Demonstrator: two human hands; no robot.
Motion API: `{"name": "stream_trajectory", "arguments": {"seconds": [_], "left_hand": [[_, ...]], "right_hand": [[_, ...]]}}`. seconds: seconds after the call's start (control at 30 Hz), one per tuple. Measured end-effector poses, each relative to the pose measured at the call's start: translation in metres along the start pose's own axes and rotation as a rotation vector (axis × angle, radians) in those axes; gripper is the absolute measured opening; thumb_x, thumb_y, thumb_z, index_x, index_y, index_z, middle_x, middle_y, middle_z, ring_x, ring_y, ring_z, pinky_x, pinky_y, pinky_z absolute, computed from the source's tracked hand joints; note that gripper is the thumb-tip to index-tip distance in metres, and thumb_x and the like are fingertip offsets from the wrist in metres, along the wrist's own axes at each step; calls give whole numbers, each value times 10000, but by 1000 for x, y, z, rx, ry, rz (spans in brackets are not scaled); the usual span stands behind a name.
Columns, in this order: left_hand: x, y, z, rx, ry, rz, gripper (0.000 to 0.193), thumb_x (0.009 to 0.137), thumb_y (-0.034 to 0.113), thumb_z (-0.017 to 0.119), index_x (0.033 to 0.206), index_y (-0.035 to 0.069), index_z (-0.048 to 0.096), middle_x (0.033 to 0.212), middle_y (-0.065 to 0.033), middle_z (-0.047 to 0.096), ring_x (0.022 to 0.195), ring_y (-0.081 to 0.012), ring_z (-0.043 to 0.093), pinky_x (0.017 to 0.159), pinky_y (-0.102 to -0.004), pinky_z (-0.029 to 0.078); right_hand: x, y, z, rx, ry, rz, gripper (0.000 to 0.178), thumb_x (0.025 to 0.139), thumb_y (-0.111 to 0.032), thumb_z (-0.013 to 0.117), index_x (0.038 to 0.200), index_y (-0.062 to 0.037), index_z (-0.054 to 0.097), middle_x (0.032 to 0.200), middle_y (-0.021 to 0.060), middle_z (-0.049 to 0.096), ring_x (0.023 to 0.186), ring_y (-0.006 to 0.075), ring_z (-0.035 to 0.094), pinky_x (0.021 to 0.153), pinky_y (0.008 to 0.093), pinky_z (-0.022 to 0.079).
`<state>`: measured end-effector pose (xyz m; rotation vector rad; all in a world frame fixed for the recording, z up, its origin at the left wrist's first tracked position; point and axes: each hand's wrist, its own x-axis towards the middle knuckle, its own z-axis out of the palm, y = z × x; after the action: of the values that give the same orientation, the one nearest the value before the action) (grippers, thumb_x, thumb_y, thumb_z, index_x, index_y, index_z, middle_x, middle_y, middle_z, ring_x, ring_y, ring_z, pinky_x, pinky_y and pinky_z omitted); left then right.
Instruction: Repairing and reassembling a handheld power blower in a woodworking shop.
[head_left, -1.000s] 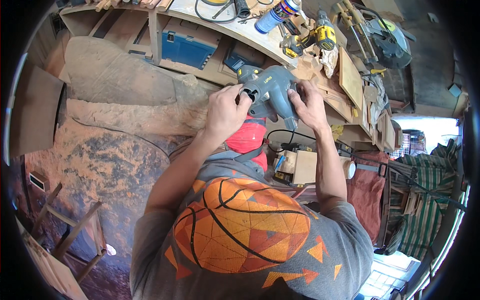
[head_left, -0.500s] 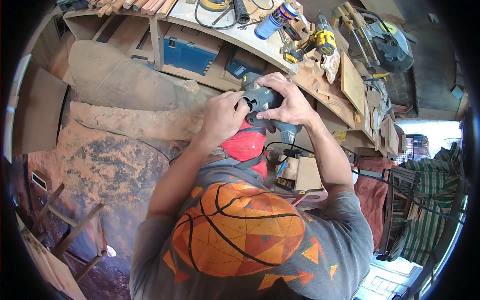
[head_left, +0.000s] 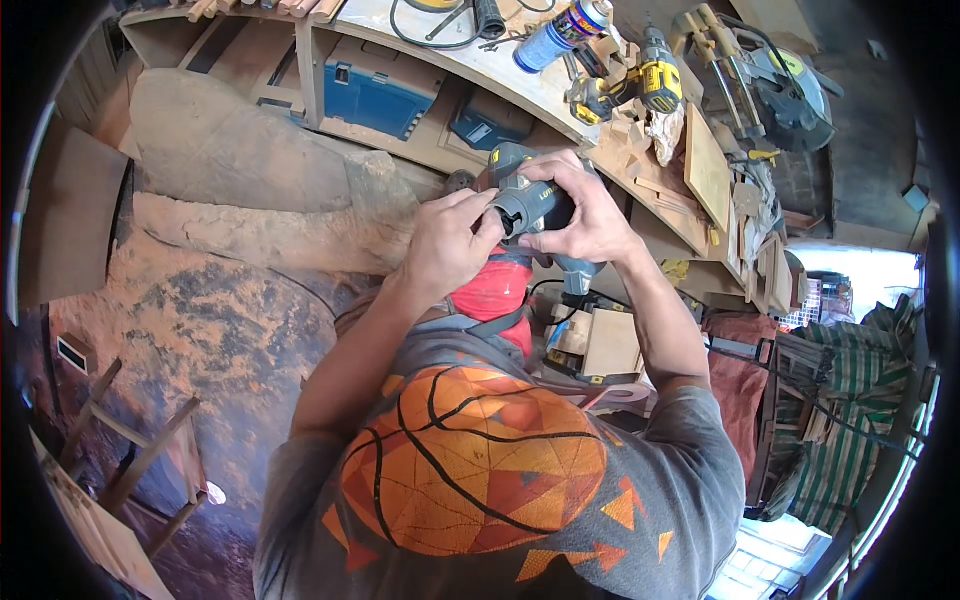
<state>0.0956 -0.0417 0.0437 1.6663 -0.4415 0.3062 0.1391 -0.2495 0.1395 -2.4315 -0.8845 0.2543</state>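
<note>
Grey-blue handheld power tool [head_left: 530,205] sits between both hands: right hand [head_left: 590,215] wraps its body, fingers clamped; left hand [head_left: 445,245] pinches its front end, elbows bent.

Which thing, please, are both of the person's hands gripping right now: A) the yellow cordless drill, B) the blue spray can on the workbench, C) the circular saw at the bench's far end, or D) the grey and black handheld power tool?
D: the left hand and right hand both close around the grey and black handheld power tool, held in front of the workbench.
</note>
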Motion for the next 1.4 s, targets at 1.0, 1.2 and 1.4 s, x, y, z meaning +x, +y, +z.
{"name": "stream_trajectory", "arguments": {"seconds": [1.0, 1.2, 1.4], "left_hand": [[-2, -16, 0, -46, 123, 106, 242, 864, 28, 675, 1085, -72, 673, 819, -204, 636, 716, -373, 655, 617, -431, 529], [3, -15, -6, -27, 145, 97, 201, 861, 35, 673, 1036, -60, 698, 803, -202, 656, 710, -367, 673, 624, -421, 537], [5, -43, -23, 16, 153, -198, 231, 921, 151, 633, 1052, -14, 728, 880, -214, 702, 819, -358, 703, 723, -413, 536]], "right_hand": [[20, -34, 55, -382, 486, -163, 382, 723, -136, 691, 1075, 13, 713, 1081, 168, 730, 937, 338, 733, 948, 518, 547], [22, -41, 51, -295, 464, -112, 349, 783, -168, 713, 1088, 0, 710, 1155, 175, 705, 995, 357, 712, 951, 483, 535], [-29, -30, -10, 82, 275, 275, 853, 740, -413, 865, 1421, -13, 544, 1510, 226, 451, 1404, 384, 436, 1177, 471, 338]]}}
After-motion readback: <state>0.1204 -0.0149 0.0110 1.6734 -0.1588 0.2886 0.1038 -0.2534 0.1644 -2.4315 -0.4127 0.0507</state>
